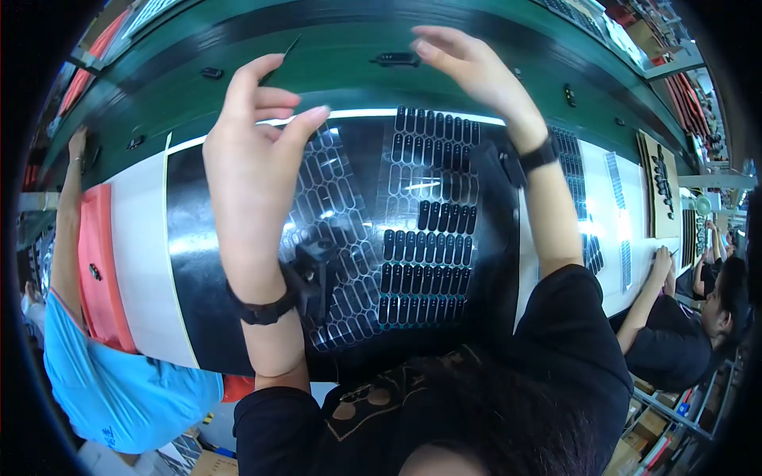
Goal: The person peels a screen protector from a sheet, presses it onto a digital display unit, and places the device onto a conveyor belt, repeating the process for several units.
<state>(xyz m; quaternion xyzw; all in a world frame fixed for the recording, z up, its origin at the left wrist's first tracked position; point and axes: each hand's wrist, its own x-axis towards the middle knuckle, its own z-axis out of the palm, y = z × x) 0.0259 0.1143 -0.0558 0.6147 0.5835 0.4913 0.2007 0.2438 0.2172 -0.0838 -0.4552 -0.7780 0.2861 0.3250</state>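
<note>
Black oblong die-cut pieces [421,254] lie in rows on a glossy black sheet [190,262], which covers the white counter [143,262] right in front of the person. Toward the left of that sheet the slots are mostly emptied outlines [333,206]; toward its right the pieces sit in dense rows.

Left hand [258,135] is raised above the far left part of the sheet, fingers curled, the thumb and forefinger pinching a thin dark strip [282,59] that sticks up past the sheet's far edge. Right hand [468,67] is lifted beyond the far edge of the sheet, over the green conveyor belt [333,55], fingers bent loosely and apart; I cannot tell whether it grips anything. Each wrist carries a black band, the left wristband [262,305] over the near part of the sheet, the right wristband [540,155] at its right margin.

On the belt past the sheet rest a few small black parts, one [394,59] just beside the right fingertips and another [211,73] to the left. Right of the sheet, further perforated strips [587,206] lie on the white counter, and a co-worker in black [683,333] leans there. Left of the sheet sits a person in a blue shirt [111,389].
</note>
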